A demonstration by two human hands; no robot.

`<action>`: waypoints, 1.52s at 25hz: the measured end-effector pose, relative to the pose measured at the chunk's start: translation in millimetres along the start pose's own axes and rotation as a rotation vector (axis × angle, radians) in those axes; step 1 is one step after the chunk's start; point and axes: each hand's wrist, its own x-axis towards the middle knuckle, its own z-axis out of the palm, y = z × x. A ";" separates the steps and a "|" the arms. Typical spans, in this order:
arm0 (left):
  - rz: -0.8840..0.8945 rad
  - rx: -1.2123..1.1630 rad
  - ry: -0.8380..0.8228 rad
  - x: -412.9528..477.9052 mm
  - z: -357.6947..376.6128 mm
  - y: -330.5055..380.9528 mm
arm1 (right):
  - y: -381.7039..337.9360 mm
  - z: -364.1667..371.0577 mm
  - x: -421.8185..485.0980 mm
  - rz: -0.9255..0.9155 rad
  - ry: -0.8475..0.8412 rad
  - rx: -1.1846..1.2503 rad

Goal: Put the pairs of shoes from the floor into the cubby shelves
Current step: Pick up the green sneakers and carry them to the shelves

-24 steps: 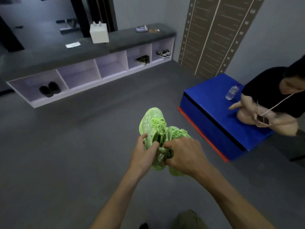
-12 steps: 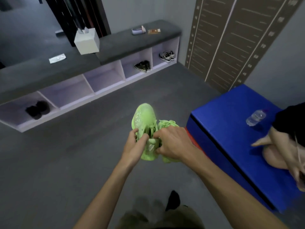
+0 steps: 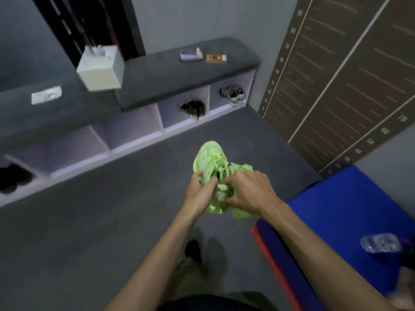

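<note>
A pair of bright green shoes point(image 3: 210, 159) hangs in front of me above the grey floor, toes pointing away. My left hand point(image 3: 199, 194) grips the left shoe at its opening. My right hand point(image 3: 249, 191) holds the right shoe, covering most of it. The white cubby shelf point(image 3: 137, 144) runs along the far wall. Its two middle compartments hold nothing. A dark pair point(image 3: 193, 108) and a grey-white pair point(image 3: 232, 94) fill the two right compartments. Black shoes point(image 3: 13, 178) sit in the leftmost one.
A blue box with a red base point(image 3: 350, 212) stands close on my right, with a plastic water bottle point(image 3: 379, 243) on it. On the shelf's grey top are a white tissue box point(image 3: 100, 69), a small packet point(image 3: 46, 95) and two small items point(image 3: 203, 56). A height chart point(image 3: 336, 75) covers the right wall.
I have come closer to the shelf, and the view has swung left, so the seated person has left the frame. Both hands keep the same hold on the green shoes.
</note>
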 end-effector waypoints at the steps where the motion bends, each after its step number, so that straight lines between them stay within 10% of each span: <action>1: 0.006 0.029 -0.037 28.4 7.4 25.3 | 18.1 -7.8 28.1 0.035 0.009 0.001; 8: 0.016 0.215 -0.170 224.4 70.0 151.0 | 148.9 -39.8 197.0 0.177 0.112 0.045; 21: -0.165 -0.050 0.035 564.5 214.7 269.1 | 412.4 -38.5 550.8 -0.112 -0.105 0.052; 38: -0.315 -0.174 0.411 1071.5 345.5 111.3 | 636.5 294.3 958.6 -0.551 -0.138 -0.007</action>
